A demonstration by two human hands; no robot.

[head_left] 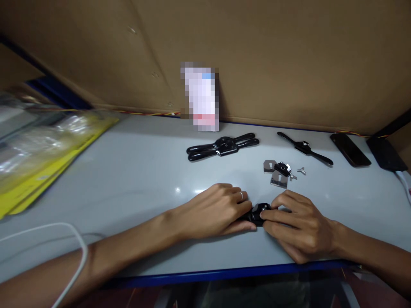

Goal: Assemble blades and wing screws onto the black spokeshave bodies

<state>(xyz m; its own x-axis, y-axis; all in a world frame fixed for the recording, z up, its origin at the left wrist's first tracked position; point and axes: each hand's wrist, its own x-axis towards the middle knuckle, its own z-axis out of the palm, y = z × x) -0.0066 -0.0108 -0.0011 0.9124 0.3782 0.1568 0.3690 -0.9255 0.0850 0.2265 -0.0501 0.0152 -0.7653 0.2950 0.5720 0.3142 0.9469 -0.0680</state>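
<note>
A black spokeshave (257, 213) lies near the front of the table between my hands. My left hand (224, 209) is closed around its left handle and wears a ring. My right hand (297, 224) has its fingertips pressed together on the spokeshave's body, over a small silver screw; its right handle is hidden under that hand. Just beyond are two flat metal blades, one blade (269, 167) behind the other blade (278, 180). Beside them lie a black cap piece (282, 168) and small silver thumbscrews (302, 170).
Two more spokeshaves (223, 146) lie side by side at the back, and another spokeshave (305, 148) is to their right. A phone (350, 149) and a black device (387, 155) sit far right. Plastic-wrapped yellow sheets (48, 171) cover the left. A white cable (84, 252) crosses my left forearm.
</note>
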